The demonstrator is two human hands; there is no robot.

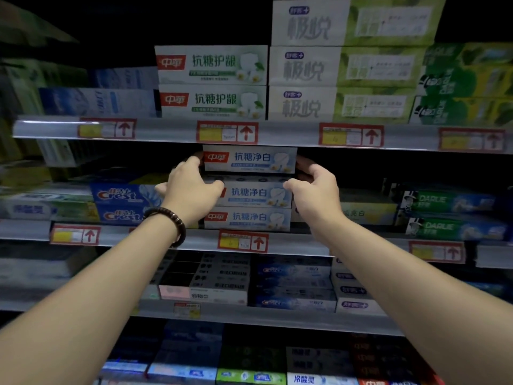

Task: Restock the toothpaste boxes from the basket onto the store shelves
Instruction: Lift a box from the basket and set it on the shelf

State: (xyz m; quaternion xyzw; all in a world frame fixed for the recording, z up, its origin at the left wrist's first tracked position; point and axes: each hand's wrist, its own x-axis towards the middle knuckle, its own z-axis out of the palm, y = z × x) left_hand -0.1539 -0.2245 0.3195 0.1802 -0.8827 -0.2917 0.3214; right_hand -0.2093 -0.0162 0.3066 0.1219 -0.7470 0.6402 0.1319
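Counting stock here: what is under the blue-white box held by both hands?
Two matching boxes: the upper box on the lower box, which rests on the shelf. The left hand covers the upper one's left end; anything behind is hidden.

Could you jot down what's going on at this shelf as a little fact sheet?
place: store shelf stocked with toothpaste
left hand: grips the left end of the top box
right hand: grips its right end
beneath: two matching boxes, stacked
resting or lifted: cannot tell
left wrist: dark bead bracelet
basket: not in view
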